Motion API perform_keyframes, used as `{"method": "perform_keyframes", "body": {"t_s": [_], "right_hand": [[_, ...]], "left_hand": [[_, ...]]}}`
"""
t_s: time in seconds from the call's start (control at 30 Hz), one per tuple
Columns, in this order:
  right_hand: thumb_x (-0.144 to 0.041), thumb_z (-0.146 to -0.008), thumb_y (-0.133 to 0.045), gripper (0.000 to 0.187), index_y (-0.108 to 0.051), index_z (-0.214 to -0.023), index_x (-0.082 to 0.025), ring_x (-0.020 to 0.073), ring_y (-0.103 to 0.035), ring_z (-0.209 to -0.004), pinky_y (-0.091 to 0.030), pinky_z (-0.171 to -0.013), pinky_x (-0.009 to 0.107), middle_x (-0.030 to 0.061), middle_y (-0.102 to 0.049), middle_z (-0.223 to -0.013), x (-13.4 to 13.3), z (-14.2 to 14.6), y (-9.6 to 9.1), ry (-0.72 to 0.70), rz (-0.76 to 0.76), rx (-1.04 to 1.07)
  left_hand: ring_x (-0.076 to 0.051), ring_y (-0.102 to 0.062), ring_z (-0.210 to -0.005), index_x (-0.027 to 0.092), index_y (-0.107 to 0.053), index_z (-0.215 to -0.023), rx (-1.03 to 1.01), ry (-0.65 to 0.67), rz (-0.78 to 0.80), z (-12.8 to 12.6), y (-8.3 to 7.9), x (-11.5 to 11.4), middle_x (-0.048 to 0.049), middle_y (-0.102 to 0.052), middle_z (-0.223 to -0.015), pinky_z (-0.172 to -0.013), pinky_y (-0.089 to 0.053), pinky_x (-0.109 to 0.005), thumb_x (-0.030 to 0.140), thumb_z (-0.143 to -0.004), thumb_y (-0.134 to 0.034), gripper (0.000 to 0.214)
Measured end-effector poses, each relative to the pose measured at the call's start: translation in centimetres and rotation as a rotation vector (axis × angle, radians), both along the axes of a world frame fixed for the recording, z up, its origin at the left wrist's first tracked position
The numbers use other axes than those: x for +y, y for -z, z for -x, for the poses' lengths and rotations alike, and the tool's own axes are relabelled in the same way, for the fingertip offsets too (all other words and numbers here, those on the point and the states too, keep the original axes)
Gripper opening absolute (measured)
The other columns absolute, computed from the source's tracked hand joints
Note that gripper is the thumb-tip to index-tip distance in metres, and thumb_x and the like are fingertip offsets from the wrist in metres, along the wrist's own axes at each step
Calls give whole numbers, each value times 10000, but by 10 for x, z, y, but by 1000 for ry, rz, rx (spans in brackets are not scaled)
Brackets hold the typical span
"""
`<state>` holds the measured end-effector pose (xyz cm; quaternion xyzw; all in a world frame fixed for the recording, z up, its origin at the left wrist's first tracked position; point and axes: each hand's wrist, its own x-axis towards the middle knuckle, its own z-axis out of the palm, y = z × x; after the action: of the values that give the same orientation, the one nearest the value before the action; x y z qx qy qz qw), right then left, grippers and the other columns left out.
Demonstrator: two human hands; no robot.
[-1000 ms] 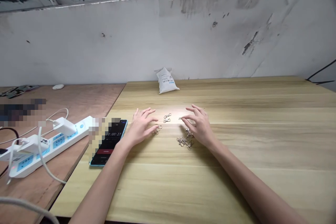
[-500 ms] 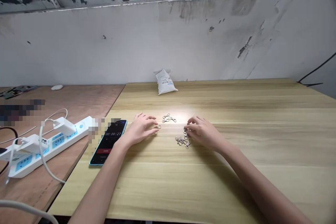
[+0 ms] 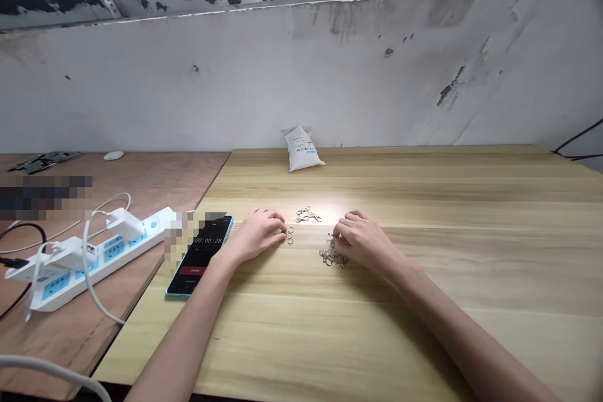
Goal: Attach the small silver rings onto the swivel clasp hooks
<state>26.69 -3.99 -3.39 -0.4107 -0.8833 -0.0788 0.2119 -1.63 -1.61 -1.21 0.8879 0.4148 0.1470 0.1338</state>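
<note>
My right hand (image 3: 360,239) is closed in a pinch, and the tip of a metal lobster clasp (image 3: 331,235) pokes out at its fingertips. Just below those fingers lies a small heap of silvery lobster clasps (image 3: 330,257), partly covered by the hand. My left hand (image 3: 261,235) rests on the table with its fingers curled and the thumb close to the index finger. Small split rings (image 3: 290,240) lie right at its fingertips; whether one is pinched is hidden. Between and beyond both hands, several clasps with rings (image 3: 308,216) form a loose group.
A phone (image 3: 200,257) showing a running timer lies left of my left forearm. A white plastic packet (image 3: 304,149) stands near the wall. On the adjoining brown table (image 3: 155,176) are a white power strip (image 3: 103,264) with plugged-in chargers and looping cables.
My right fingers have closed at the edge of the heap, and the clasps there have shifted together. My left fingers have drawn in beside the split rings. The view has shifted slightly.
</note>
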Motion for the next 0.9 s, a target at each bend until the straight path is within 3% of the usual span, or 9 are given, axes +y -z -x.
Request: {"method": "perform_keyframes", "body": {"t_s": [0.27,0.53,0.67,0.9], "right_hand": [[-163,-817,-571,130,-581,-695,-205,112,-462,-531,-406,-772,330,-44,-548,-572,-12,-3,0,22,201,364],[-253,-811,-562,148,-622,-682,-213,145,-534,-584,-436,-592,282,-4,-611,-604,-17,4,-3,67,509,693],[-330,-822,-602,161,-670,-753,-201,147,-592,-621,-474,-589,273,13,-671,-688,-17,9,-4,38,662,831],[-376,-831,-632,184,-683,-800,-202,168,-652,-724,-528,-660,289,32,-710,-784,-19,15,-4,-6,695,916]], "left_hand": [[-203,-607,-912,221,-674,-830,-111,-8,67,-3,-2,-1,-12,-705,-916,-887,-394,-361,301,-879,-622,108],[-170,-670,-817,214,-676,-913,-362,-103,213,-13,-5,-9,-10,-721,-857,-767,-493,-278,310,-898,-592,128],[-188,-688,-913,217,-719,-933,-437,-109,204,-21,-2,-10,-22,-747,-936,-838,-510,-286,284,-858,-646,124],[-218,-706,-936,206,-750,-835,-506,-199,253,-26,3,-10,-41,-767,-936,-861,-524,-317,316,-816,-702,121]]}}
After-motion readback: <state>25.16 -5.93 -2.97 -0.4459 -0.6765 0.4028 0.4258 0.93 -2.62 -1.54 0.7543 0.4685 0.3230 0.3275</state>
